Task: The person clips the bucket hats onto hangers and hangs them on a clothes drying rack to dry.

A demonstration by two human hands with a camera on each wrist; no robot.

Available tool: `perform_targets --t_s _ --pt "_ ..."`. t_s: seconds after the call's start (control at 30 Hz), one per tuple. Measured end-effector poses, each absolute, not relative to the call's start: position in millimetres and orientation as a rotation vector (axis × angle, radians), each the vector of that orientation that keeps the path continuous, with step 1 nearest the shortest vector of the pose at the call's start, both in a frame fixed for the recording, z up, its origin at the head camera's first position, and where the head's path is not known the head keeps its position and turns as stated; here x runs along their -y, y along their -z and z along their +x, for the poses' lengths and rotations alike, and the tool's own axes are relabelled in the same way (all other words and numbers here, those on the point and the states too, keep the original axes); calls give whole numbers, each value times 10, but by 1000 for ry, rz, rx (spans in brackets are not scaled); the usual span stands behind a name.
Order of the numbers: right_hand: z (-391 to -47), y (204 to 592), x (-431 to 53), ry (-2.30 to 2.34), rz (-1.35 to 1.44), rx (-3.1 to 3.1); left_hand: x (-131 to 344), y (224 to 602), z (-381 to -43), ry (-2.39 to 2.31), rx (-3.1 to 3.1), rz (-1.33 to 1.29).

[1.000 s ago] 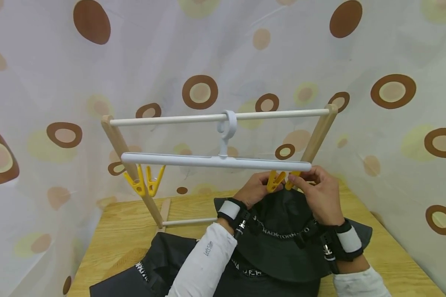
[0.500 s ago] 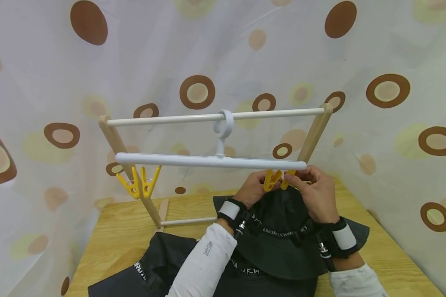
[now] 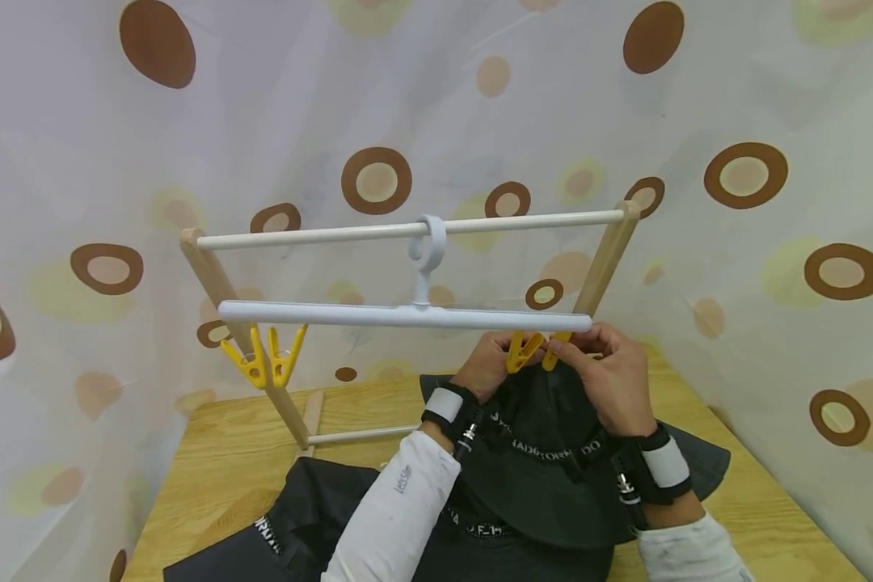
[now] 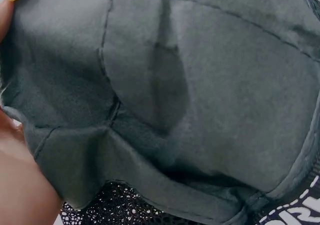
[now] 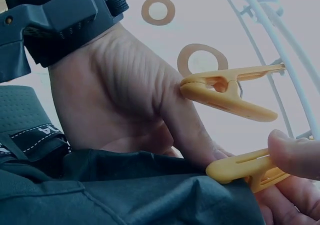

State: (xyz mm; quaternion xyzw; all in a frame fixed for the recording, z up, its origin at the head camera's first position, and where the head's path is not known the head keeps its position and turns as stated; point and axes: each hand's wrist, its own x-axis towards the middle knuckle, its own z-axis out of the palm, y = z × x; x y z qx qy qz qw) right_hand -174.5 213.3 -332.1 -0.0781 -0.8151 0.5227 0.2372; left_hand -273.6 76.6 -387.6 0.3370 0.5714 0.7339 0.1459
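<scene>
A black bucket hat (image 3: 546, 404) with a lettered band stands below the right end of a white hanger (image 3: 400, 315). My right hand (image 3: 618, 376) pinches a yellow clothespin (image 3: 557, 352) on that end; in the right wrist view, its thumb (image 5: 295, 157) presses the clothespin, whose tip overlaps the top of the hat. My left hand (image 3: 483, 364) holds the hat's crown from the other side, fingers partly hidden. A second yellow clothespin (image 3: 521, 352) hangs beside the left hand. Stitched dark fabric of the hat (image 4: 225, 95) fills the left wrist view.
The hanger hooks over the white top rail (image 3: 524, 222) of a wooden rack (image 3: 604, 263). Two more yellow clothespins (image 3: 250, 364) hang at its left end. Other black hats (image 3: 313, 517) lie on the wooden table (image 3: 211, 461) in front. A patterned curtain (image 3: 298, 105) stands behind.
The head view has shifted slightly, so the rack sits farther left in it. Both hands keep their places at the clothespins and the hat.
</scene>
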Motion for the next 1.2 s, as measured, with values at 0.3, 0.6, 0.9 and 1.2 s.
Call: perform_targets --t_s 0.3,0.6,0.9,1.2 --pt "-1738 3318 -2138 -1414 -225 2247 -773 3871 -2747 -2110 -1646 1002" --pt "-1750 3333 -2125 -1457 -210 2253 -745 3891 -2741 -2127 -1678 1014" --pt "-1779 3382 -2070 -1463 -180 2230 -703 3931 -2759 -2228 -1720 782" --pt "-1825 3436 -2117 -1352 -189 2147 -309 4100 -2781 -2287 -2256 573"
